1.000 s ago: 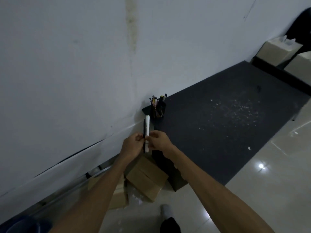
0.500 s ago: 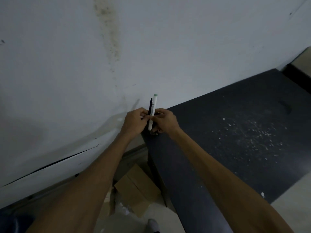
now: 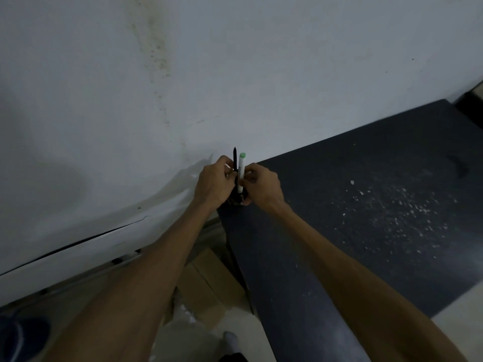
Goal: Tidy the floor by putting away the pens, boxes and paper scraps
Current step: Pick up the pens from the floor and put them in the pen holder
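While both hands meet at the near corner of the dark worktop (image 3: pixel 339 257), the left hand (image 3: pixel 213 185) and right hand (image 3: pixel 262 188) each pinch the same pair: a black pen (image 3: pixel 235 159) and a white marker (image 3: pixel 241 169) with a green cap, held upright against the wall. Just below the grip sits something dark, too hidden to identify. Lower still, cardboard boxes (image 3: pixel 209 280) lie on the floor beside the worktop, and white paper scraps (image 3: pixel 397 212) speckle the surface to the right, so most tidying appears undone.
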